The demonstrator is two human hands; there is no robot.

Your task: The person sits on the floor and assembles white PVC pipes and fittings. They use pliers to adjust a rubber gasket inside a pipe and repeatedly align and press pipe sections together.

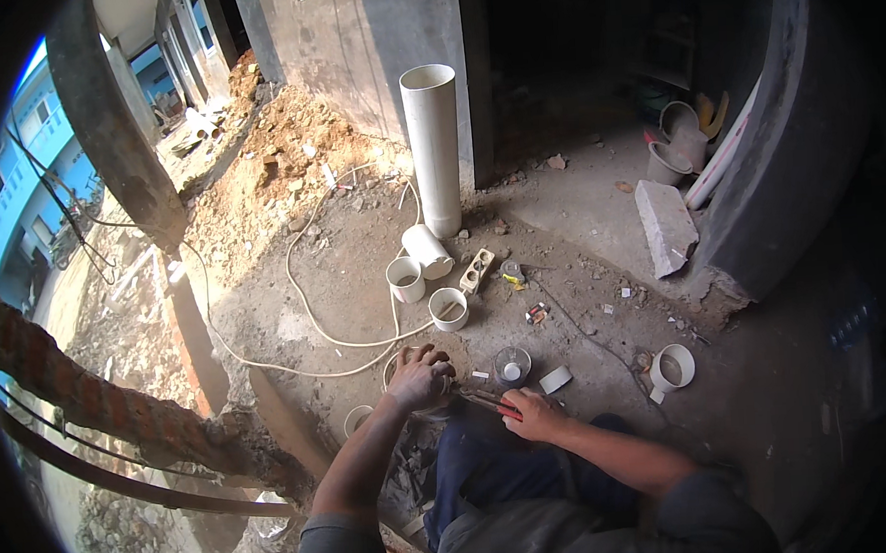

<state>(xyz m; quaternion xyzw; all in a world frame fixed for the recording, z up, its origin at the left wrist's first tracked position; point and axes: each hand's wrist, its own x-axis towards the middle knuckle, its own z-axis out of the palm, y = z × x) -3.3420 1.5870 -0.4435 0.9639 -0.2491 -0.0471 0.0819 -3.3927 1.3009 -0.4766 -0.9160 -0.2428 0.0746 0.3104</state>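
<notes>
My right hand is closed round the red handles of a pair of pliers, whose metal end points toward my left hand. The left fingers are curled beside the tool's tip, gripping something small that I cannot make out. Just beyond the pliers stands a short round vessel with a white piece in it. A small white block lies to its right. Short white pipe pieces stand farther ahead, with another short pipe lying behind them.
A tall white pipe stands upright near the wall. Around a power strip lies a cream cable in loops. Another pipe fitting is at right. Rubble, a concrete block and buckets lie farther off.
</notes>
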